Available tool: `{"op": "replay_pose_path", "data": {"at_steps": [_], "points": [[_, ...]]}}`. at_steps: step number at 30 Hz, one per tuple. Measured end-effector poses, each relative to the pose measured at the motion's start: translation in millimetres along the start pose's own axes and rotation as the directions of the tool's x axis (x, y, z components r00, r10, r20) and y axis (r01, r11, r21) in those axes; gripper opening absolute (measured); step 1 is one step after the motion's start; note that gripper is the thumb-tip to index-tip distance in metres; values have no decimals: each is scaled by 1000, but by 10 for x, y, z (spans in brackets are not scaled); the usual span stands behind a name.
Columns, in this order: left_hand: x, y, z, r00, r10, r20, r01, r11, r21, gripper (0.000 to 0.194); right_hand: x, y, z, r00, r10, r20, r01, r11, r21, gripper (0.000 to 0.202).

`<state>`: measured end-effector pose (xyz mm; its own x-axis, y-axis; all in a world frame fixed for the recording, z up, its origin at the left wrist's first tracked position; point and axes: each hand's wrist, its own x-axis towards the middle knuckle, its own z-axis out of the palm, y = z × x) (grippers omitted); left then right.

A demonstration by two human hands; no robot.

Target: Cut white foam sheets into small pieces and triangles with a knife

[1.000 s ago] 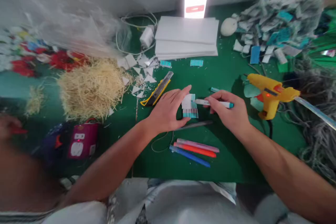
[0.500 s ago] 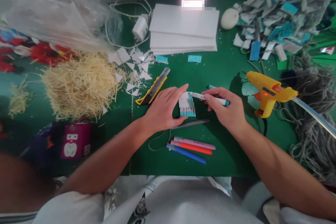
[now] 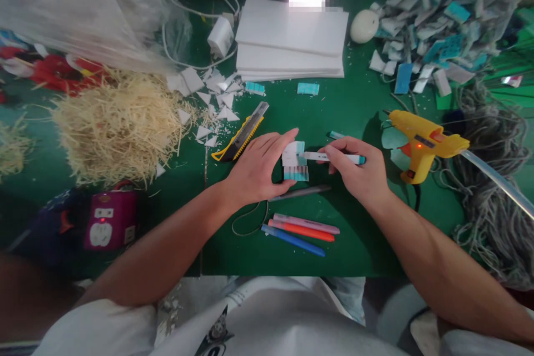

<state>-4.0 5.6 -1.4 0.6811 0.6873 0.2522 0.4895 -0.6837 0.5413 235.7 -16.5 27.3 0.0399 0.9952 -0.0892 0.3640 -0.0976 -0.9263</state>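
Observation:
My left hand point(image 3: 262, 167) grips a small white piece point(image 3: 293, 154) between thumb and fingers, holding it on the green table point(image 3: 354, 245). Teal colouring covers the piece's right part, and a teal striped strip point(image 3: 296, 173) shows at its lower edge. In my right hand point(image 3: 359, 169) is a white marker point(image 3: 334, 157) with a teal end, its tip at the right side of the piece. The marker's teal cap point(image 3: 336, 135) lies just beyond that hand. A yellow and black cutter point(image 3: 242, 132) rests beside my left hand.
Pink point(image 3: 308, 223), orange point(image 3: 301, 230) and blue markers point(image 3: 293, 240) lie near the front. A glue gun point(image 3: 425, 142) is at the right, beside grey yarn point(image 3: 496, 178). White boards point(image 3: 292, 33) are stacked behind; straw point(image 3: 120, 128) and a purple power socket point(image 3: 110, 219) are at left.
The marker tip has moved left and slightly down over the white piece, and the marker lies flatter. The whole view has shifted slightly.

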Motion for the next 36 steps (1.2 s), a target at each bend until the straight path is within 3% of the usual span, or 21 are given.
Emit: {"op": "replay_pose_path", "data": {"at_steps": [4, 10, 16, 28, 32, 36], "points": [[-1, 6, -1, 1000, 4, -2, -4, 1000, -2, 84, 7, -21, 6, 999, 10, -36, -9, 999, 32, 17], [6, 18, -4, 1000, -16, 6, 16, 1000, -1, 85, 5, -39, -1, 1000, -9, 18, 9, 1000, 1, 20], [3, 12, 2, 1000, -7, -4, 7, 1000, -11, 82, 9, -38, 13, 999, 20, -38, -19, 1000, 9, 13], [7, 14, -12, 997, -56, 47, 58, 998, -30, 87, -6, -33, -2, 999, -30, 11, 30, 998, -47, 24], [5, 14, -12, 998, -48, 39, 49, 998, -26, 85, -16, -16, -9, 998, -28, -49, 26, 998, -58, 18], [-1, 8, -6, 1000, -7, 9, 8, 1000, -13, 83, -17, -44, -22, 999, -35, 20, 36, 997, -65, 21]]}}
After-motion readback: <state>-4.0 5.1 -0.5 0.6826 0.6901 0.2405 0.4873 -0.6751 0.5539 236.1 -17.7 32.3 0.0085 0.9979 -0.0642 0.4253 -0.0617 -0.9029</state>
